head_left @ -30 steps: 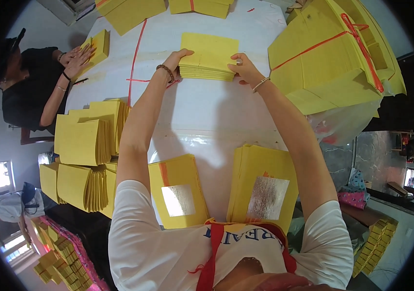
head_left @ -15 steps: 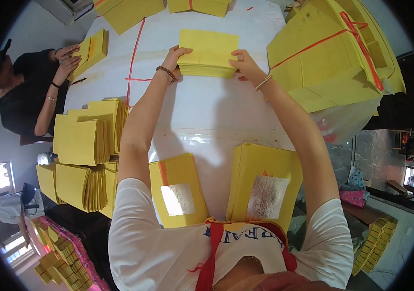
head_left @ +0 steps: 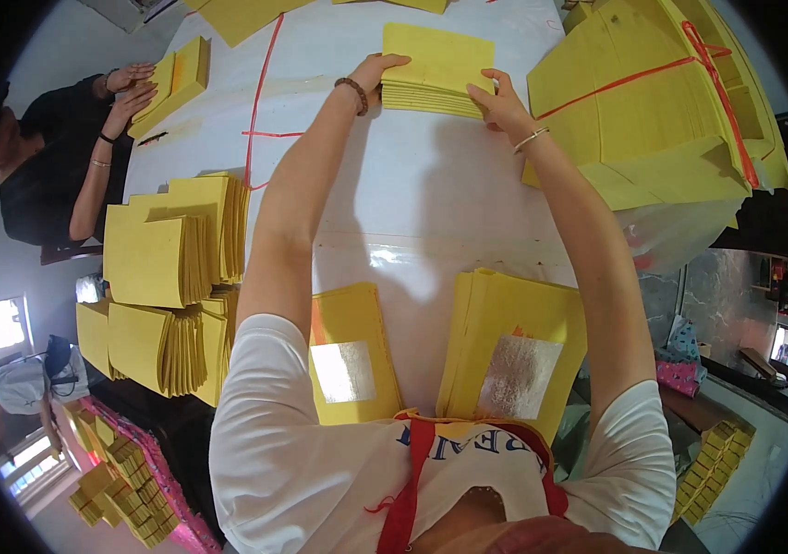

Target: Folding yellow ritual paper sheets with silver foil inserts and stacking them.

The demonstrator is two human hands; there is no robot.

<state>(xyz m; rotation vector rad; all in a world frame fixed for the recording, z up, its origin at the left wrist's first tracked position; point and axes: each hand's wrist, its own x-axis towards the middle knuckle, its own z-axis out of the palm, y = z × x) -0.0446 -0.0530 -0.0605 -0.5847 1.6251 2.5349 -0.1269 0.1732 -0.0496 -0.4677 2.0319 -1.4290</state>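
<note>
Head view: beside a strapped bundle (head_left: 630, 120), left hand (head_left: 376, 74) and right hand (head_left: 507, 108) hold a yellow stack (head_left: 437, 57).

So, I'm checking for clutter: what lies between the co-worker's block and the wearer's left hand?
Between that block and the left hand, the head view shows red string on the white table.

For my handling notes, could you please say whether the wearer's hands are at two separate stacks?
No, the left hand and the right hand are at opposite ends of one yellow stack.
</note>
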